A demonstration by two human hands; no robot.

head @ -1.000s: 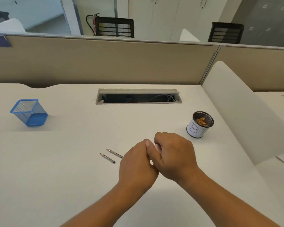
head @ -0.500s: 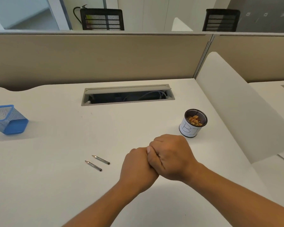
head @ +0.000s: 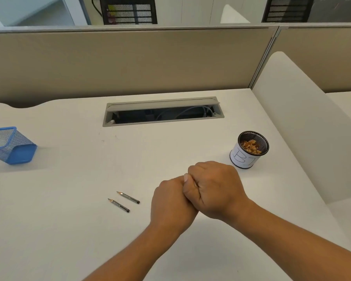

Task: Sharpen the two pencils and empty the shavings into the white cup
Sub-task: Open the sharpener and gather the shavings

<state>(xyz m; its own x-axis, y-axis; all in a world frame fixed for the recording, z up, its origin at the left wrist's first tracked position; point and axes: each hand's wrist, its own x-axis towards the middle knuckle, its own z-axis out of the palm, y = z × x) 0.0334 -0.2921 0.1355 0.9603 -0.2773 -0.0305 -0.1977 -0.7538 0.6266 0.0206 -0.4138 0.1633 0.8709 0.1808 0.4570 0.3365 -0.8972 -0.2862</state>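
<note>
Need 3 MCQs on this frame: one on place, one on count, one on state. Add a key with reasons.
1. Where does the white cup stand relative to the hands?
A. beyond the right hand, to its right
B. left, by the blue mesh basket
C. inside the cable tray

2. How many pencils lie on the desk?
A. one
B. two
C. four

3. What state is the cup in?
A. tipped over
B. empty
C. upright, holding shavings

Key: 1 A, the cup sits just past the right knuckles; 2 B, a pair lies side by side beside the left hand; 3 C, brown shavings show inside its open top.
</note>
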